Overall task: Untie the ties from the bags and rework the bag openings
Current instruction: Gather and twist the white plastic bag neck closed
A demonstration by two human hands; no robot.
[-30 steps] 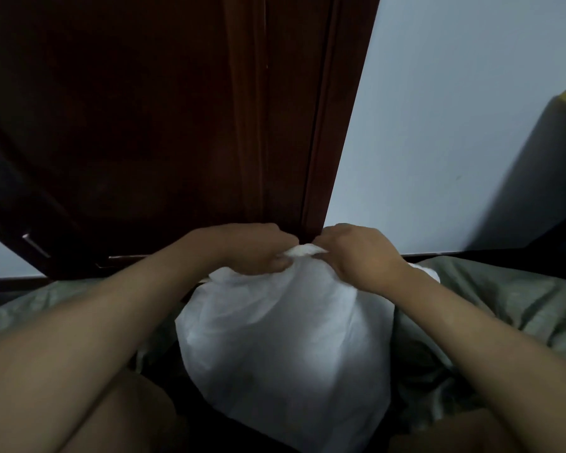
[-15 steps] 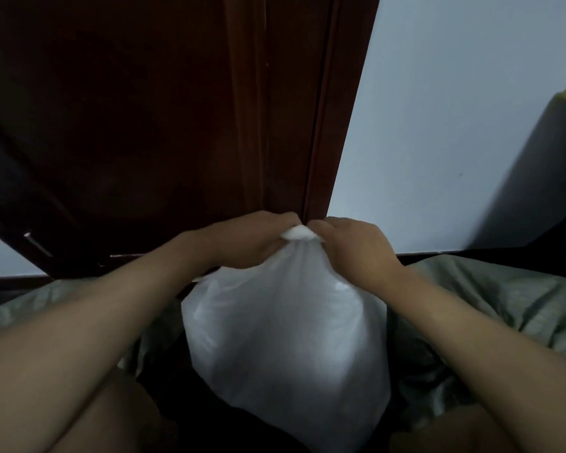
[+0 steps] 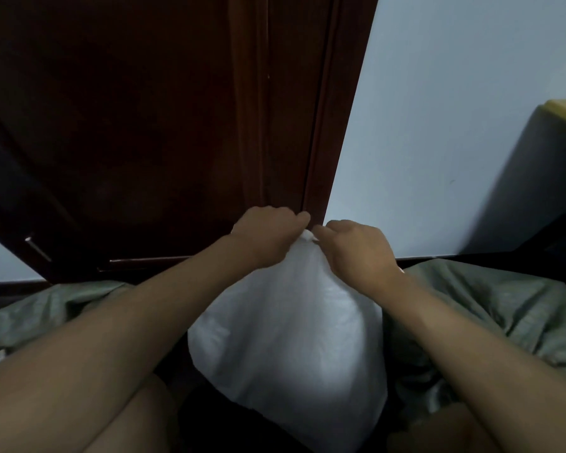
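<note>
The gathered top of the white bag (image 3: 291, 335) sits right between the two hands, at the point where their fingertips meet. The left hand (image 3: 268, 238) pinches the bunched neck from the left, fingers curled down onto the plastic, so its grip is closed on the bag. The right hand (image 3: 356, 253) does the same from the right, thumb and forefinger tucked against the small white tuft that pokes up between the hands; its grip too is closed on the bag. Whether a tie is in that tuft cannot be told, as the fingers cover it.

The bag is full and rounded, of thin, faintly crinkled white plastic, wide at the bottom and drawn to a narrow peak at the top. It stands upright between the person's legs, its lower part bright and its upper part shaded by the hands. Rumpled grey-green bedding (image 3: 504, 315) lies around it on both sides.

Both forearms reach forward from the lower corners and come together over the bag, wrists bent slightly downward, knuckles up, the hands nearly touching each other. Behind them stand a dark brown wooden door (image 3: 144, 125) and, to its right, a pale wall (image 3: 438, 125).
</note>
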